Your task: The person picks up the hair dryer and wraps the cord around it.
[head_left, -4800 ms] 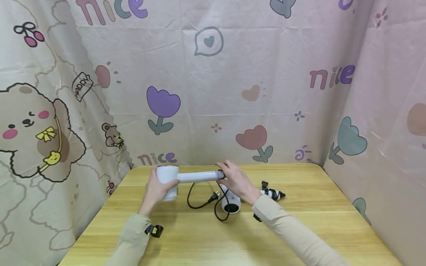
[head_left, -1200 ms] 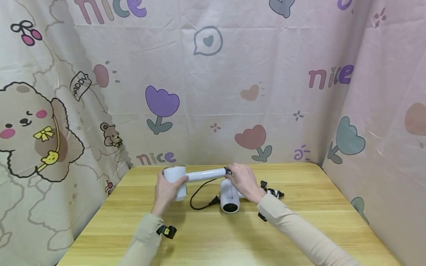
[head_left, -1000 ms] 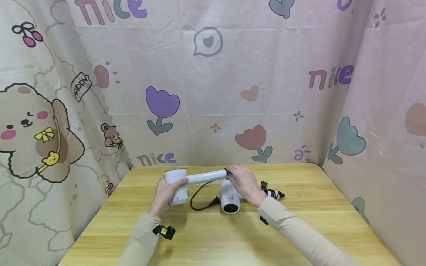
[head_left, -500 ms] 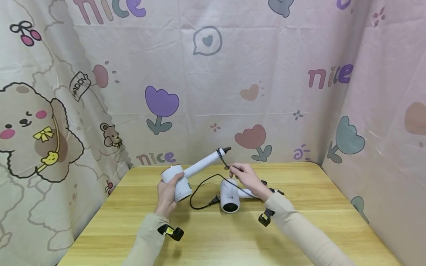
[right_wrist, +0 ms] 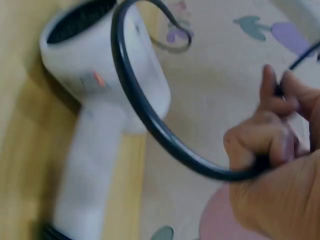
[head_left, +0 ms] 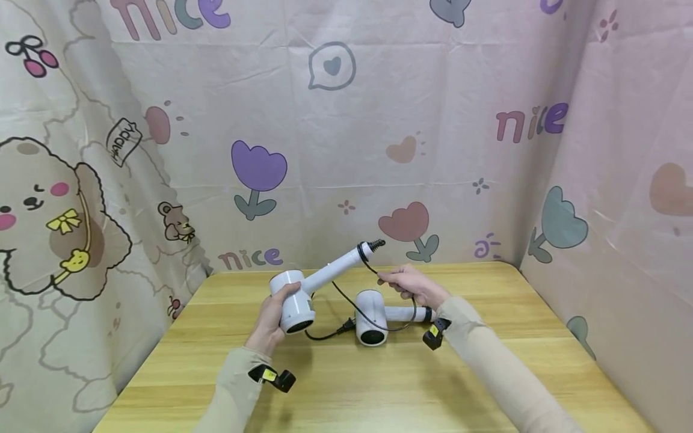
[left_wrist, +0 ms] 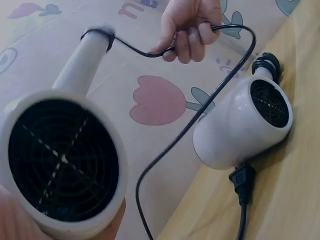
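Note:
My left hand (head_left: 269, 317) grips a white hair dryer (head_left: 292, 304) round its barrel, holding it above the table with the handle slanting up to the right. Black cord (right_wrist: 135, 95) circles the handle near its end, below the ribbed strain relief (head_left: 376, 245). From there the cord runs to my right hand (head_left: 414, 284), which pinches it between thumb and fingers. Past that hand it hangs in a loose loop. A second white hair dryer (head_left: 370, 314) lies on the table below, its handle pointing right. A black two-pin plug (left_wrist: 243, 180) is beside its barrel.
More black cord is wound round the second dryer's handle end (head_left: 429, 314), close under my right wrist. The wooden table (head_left: 346, 385) ends at a patterned curtain (head_left: 346, 150) at the back, with curtains on both sides. Each wrist carries a small black camera (head_left: 281, 379).
The held dryer's handle has tilted upward. My right hand has left the handle end and moved right, drawing the cord out. Earlier, the cord hung in a loop in front of the second dryer.

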